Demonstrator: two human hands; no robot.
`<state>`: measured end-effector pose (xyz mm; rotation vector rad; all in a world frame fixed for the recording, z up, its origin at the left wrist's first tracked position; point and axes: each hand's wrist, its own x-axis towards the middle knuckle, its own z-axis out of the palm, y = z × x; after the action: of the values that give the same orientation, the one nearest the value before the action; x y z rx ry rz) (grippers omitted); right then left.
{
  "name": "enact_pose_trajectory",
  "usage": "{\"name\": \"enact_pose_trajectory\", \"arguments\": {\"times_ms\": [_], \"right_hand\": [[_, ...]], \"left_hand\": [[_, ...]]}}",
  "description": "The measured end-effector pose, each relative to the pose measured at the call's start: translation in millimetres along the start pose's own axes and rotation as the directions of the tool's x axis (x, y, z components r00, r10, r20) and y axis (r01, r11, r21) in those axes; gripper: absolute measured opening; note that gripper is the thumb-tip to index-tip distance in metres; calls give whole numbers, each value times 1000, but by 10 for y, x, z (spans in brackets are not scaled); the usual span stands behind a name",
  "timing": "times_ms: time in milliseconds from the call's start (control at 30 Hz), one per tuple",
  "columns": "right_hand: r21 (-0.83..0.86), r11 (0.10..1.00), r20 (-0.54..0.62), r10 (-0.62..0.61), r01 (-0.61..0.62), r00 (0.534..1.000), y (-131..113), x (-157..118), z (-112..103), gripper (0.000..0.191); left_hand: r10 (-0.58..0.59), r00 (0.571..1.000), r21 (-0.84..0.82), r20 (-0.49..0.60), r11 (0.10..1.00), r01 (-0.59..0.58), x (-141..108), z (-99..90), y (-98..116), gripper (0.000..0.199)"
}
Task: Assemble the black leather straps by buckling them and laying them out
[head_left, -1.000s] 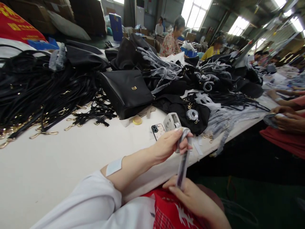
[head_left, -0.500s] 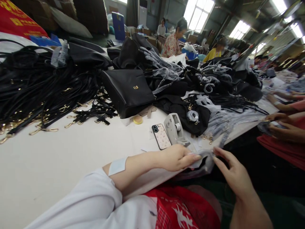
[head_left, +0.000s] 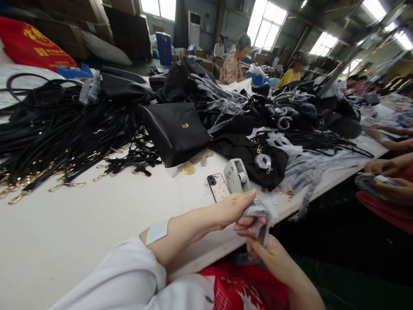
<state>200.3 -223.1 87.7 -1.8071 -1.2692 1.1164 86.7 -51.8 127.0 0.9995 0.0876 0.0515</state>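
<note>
My left hand (head_left: 235, 209) is closed around a looped bag strap wrapped in cloudy plastic (head_left: 260, 212), just past the table's front edge, with the thumb on top. My right hand (head_left: 270, 255) grips the lower part of the same loop, its fingers close to those of the left. Part of the strap hangs below and is blurred. Behind the left hand stand a tape dispenser (head_left: 237, 175) and a phone in a patterned case (head_left: 218, 187), partly covered by the hand and wrist.
A black handbag (head_left: 176, 131) sits mid-table beside a yellow tape roll (head_left: 188, 168). Black straps with gold clasps (head_left: 64, 142) are heaped at left. Wrapped straps (head_left: 303, 168) lie at right, one hanging over the edge. A co-worker's hands (head_left: 387, 172) are at far right.
My right hand has moved left and in toward my left hand, bending the wrapped strap into a tighter loop. My left hand has shifted slightly left and its thumb has risen.
</note>
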Motion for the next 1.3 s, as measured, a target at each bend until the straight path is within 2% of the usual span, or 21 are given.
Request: {"name": "enact_pose_trajectory", "arguments": {"times_ms": [67, 100, 133, 200, 233, 267, 333, 400, 500, 600, 700, 833, 900, 967, 1000, 1033, 1067, 1167, 1233, 1300], "right_hand": [[0, 1000, 106, -11, 11, 994, -33, 16, 206, 38], [18, 1000, 160, -13, 10, 987, -53, 13, 299, 36], [52, 999, 199, -13, 3, 980, -71, -1, 363, 34], [173, 985, 180, -10, -21, 984, -95, -59, 365, 35], [254, 967, 118, -10, -21, 993, -101, -99, 299, 37], [327, 945, 37, -3, -9, 999, -105, -142, 194, 40], [385, 923, -82, 40, -6, 996, -113, -219, -80, 42], [275, 958, -61, 106, -85, 993, -129, -262, -342, 39], [25, 978, 38, 204, -205, 978, -138, -251, -571, 36], [-134, 966, 66, 232, -222, 971, -91, -203, -630, 32], [-223, 963, 112, 180, -152, 977, -11, -172, -637, 34], [-216, 969, 157, 155, -120, 975, 45, -161, -619, 36], [-204, 973, 176, 144, -107, 974, 22, -165, -591, 37], [-187, 979, 189, 115, -80, 975, -25, -179, -560, 41], [-177, 982, 187, 96, -63, 978, -52, -189, -547, 44], [-165, 985, 177, 75, -45, 981, -78, -202, -537, 48], [-153, 988, 164, 56, -30, 985, -100, -216, -530, 51], [-108, 994, 108, 6, 6, 994, -132, -262, -523, 51], [-71, 997, 0, -29, 29, 1000, -123, -278, -514, 44], [-76, 996, -190, -53, 39, 980, -92, -267, -480, 38]], "left_hand": [[122, 986, -99, -111, 986, -133, 23, -17, 38, 68], [201, 963, -91, -180, 971, -219, 35, -26, 48, 66], [289, 927, -12, -240, 954, -300, 47, -34, 47, 62], [473, 837, 341, -275, 862, -375, 66, -39, 9, 55], [541, 809, 554, -228, 756, -349, 73, -32, -26, 52], [573, 807, 733, -141, 608, -303, 78, -21, -67, 50], [522, 850, 919, 71, 296, -259, 85, 10, -149, 46], [410, 882, 954, 230, 86, -289, 96, 27, -213, 48], [299, 905, 953, 304, -95, -289, 129, -6, -276, 52], [221, 936, 957, 276, -157, -245, 152, -61, -334, 52], [120, 968, 974, 220, -82, -211, 134, -72, -359, 53], [-97, 983, 979, 155, 147, -140, 108, -73, -265, 56], [-292, 944, 945, 154, 323, -54, 115, -96, -192, 53], [-473, 854, 855, 218, 514, 66, 126, -130, -138, 52], [-521, 812, 795, 261, 594, 125, 129, -147, -123, 54], [-538, 788, 731, 297, 659, 174, 130, -163, -117, 57], [-531, 784, 666, 323, 715, 210, 129, -177, -117, 59], [-438, 826, 446, 355, 856, 262, 116, -209, -131, 62], [-365, 857, 281, 363, 920, 272, 110, -226, -125, 61], [-304, 887, 141, 347, 952, 271, 110, -242, -97, 61]]}}
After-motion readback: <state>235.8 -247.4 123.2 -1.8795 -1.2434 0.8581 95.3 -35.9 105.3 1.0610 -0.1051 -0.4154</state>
